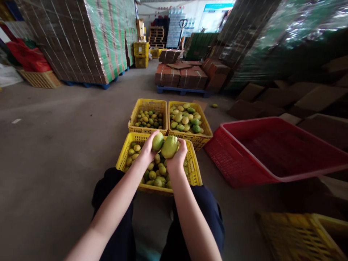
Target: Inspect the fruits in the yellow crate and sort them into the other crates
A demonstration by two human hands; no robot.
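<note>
My left hand (148,146) is closed around a smooth green lemon (157,141). Beside it, my right hand (179,154) grips a larger, lumpy yellow-green lemon (170,146). Both fruits are held close together above a yellow crate (197,168) in front of my knees. Many yellow and green lemons (152,175) lie in that crate, partly covered by my forearms. Just behind it stand two more yellow crates. The back left crate (132,127) holds small lemons (148,119), and the back right crate (205,137) holds bigger, uneven ones (186,119).
A red crate (244,179) stands tilted at my right, near flattened cardboard (274,99). Another yellow crate (293,232) is at the lower right. Farther off are a blue pallet with brown cartons (193,78), wrapped stacks (100,40) and a single fruit (214,106) on the floor.
</note>
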